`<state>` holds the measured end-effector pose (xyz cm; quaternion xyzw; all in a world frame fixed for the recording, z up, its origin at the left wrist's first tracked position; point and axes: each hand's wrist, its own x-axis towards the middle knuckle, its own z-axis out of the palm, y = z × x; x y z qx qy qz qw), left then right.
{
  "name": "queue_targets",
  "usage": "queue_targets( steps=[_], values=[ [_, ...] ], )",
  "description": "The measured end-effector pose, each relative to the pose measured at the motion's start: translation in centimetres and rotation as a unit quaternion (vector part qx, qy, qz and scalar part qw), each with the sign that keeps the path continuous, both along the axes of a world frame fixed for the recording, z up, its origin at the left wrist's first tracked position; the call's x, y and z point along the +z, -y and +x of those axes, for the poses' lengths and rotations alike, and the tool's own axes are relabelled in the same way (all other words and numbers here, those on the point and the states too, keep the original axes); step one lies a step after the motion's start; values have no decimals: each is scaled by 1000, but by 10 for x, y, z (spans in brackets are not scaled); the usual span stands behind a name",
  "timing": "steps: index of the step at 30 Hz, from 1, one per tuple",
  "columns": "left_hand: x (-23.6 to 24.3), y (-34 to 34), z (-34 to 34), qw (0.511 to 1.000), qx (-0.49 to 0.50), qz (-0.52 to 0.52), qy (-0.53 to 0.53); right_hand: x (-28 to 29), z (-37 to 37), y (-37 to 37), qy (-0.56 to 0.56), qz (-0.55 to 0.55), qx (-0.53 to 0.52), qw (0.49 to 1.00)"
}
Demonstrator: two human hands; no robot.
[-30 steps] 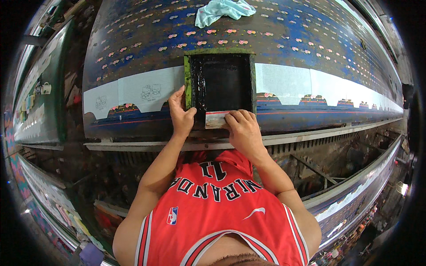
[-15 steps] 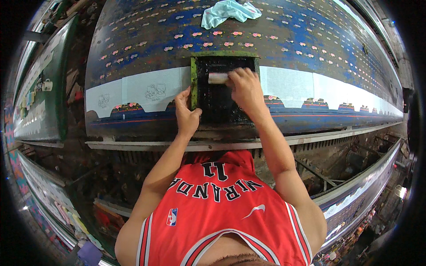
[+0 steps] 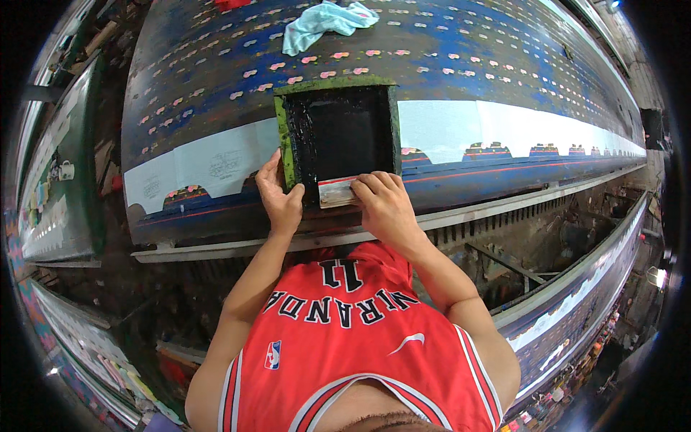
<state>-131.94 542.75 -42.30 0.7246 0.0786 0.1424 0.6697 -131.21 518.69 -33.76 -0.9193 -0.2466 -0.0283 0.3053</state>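
Observation:
A green-edged screen frame (image 3: pixel 282 137) with glossy black ink inside (image 3: pixel 349 133) rests on the long printing table. My left hand (image 3: pixel 282 201) grips the frame's lower left corner, fingers along its outside and thumb on its near edge. My right hand (image 3: pixel 385 209) holds a squeegee (image 3: pixel 335 191) with a red-striped top flat across the frame's near end, fingers curled over its right part. Pale blue fabric pieces (image 3: pixel 194 169) with scalloped edges lie along the table on both sides of the frame, those on the left bearing faint line drawings.
A crumpled light blue cloth (image 3: pixel 324 25) lies beyond the frame among rows of small pink printed shapes. A metal rail (image 3: pixel 489 205) runs along the near table edge. Other long tables stand at left (image 3: pixel 61 180) and lower right (image 3: pixel 576 302), with dark gaps between.
Half a second ago my right hand had the squeegee up in the frame's upper part; now it is back at the near end. The view has also shifted slightly.

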Motion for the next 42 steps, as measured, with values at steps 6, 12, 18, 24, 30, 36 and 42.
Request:
queue_targets(
  steps=[6,12,18,24,30,36,42],
  values=[
    [-3,91,12,999,-14,-10,28,2,9,82,-4,-7,-21,1000],
    [-19,196,23,999,-11,-52,11,-8,20,176,3,-22,-33,999],
    [-32,246,33,999,-3,-48,-14,-20,29,230,-3,-20,-24,1000],
    [-33,249,37,998,4,-39,-50,-21,37,243,-3,0,9,1000],
    [-30,251,38,997,9,-28,-74,-11,30,263,-57,-14,31,998],
    [-32,250,37,996,10,-29,-81,-31,39,241,25,4,36,999],
    [-37,248,39,997,3,-43,-61,-19,52,239,38,11,21,999]
  ],
)
